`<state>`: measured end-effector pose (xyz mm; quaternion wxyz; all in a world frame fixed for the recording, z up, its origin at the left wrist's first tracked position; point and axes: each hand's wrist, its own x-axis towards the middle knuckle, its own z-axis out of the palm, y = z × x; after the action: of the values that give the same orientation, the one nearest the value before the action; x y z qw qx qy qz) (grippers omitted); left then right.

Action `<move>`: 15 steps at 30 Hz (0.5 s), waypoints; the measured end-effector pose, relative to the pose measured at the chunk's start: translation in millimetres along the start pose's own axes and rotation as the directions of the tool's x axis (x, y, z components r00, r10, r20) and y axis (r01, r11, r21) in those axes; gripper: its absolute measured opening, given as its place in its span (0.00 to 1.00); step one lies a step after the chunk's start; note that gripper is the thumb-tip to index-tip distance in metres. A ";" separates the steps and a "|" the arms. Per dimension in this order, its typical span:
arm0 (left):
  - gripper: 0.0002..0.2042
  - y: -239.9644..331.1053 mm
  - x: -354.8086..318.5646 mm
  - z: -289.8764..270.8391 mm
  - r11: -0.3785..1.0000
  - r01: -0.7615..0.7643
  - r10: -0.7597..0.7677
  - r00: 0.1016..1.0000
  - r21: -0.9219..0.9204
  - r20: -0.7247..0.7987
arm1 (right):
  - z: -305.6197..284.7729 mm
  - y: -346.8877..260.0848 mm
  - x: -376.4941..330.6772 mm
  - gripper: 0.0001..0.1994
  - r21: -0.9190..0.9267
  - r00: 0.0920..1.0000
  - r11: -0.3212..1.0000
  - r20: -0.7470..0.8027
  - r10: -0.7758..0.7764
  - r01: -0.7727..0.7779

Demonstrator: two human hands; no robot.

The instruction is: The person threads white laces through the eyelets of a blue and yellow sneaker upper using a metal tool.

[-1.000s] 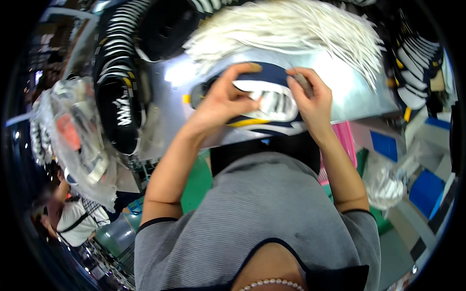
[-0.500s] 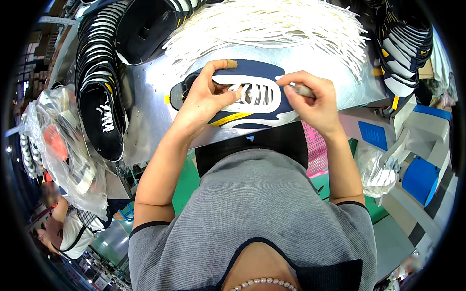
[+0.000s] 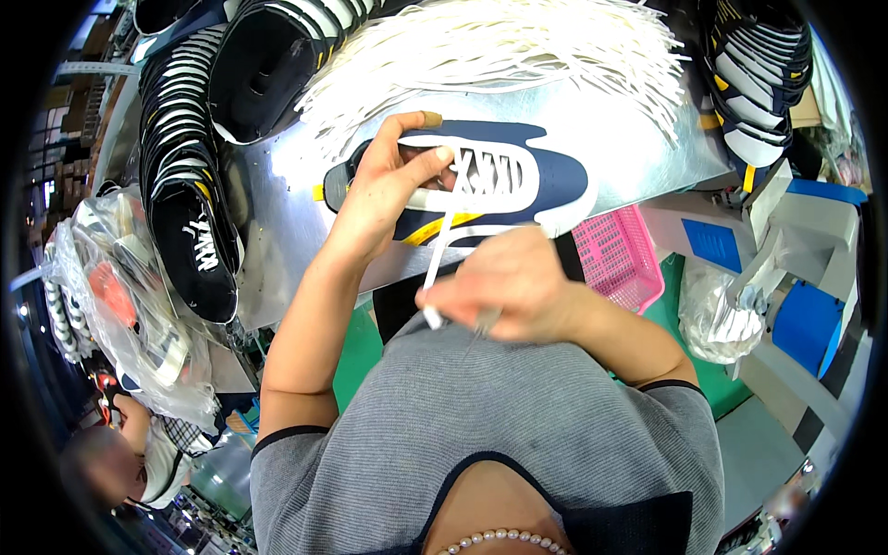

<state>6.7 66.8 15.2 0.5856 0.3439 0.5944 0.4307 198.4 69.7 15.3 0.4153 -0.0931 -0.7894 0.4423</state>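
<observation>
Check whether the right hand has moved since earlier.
Yes: the right hand moved from over the metal table toward the person's body, mostly past the table's near edge.

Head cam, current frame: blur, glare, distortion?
Head view: right hand smeared, left hand and shoe fairly crisp. Head view: glare on the metal table left of the shoe; white lace pile bright, partly washed out. Head view: fisheye bends the surroundings, corners black.

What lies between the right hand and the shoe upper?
A white lace, running from the shoe upper down to the fingers of the right hand, as the head view shows.
</observation>
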 end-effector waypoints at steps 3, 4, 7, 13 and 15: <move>0.24 -3.2 6.2 4.2 1.000 -0.006 0.005 0.998 -0.005 -0.056 | 8.6 24.0 -12.0 0.11 -0.030 0.995 0.995 -0.041 0.095 -0.096; 0.25 -4.4 7.7 5.5 0.999 -0.034 0.036 0.997 0.033 -0.064 | 11.1 35.4 -14.1 0.11 -0.073 0.979 0.984 -0.131 0.155 -0.165; 0.28 -2.2 -0.6 3.2 0.978 -0.071 0.092 0.991 0.198 -0.101 | 6.3 33.8 -17.8 0.09 0.000 0.895 0.898 -0.082 0.439 -0.441; 0.21 -3.1 -60.9 1.9 0.525 -0.384 0.519 0.852 0.759 0.072 | -22.6 16.8 -29.2 0.10 0.148 0.561 0.574 -0.125 0.818 -0.805; 0.18 -14.4 -58.9 3.9 0.517 -0.381 0.508 0.857 0.767 0.083 | -7.6 24.0 -24.3 0.11 -0.023 0.559 0.559 -0.086 0.825 -0.829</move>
<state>16.6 7.8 25.8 0.2084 0.6634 0.6528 0.3005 214.2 76.2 -15.3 0.1825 -0.4791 -0.6527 0.5578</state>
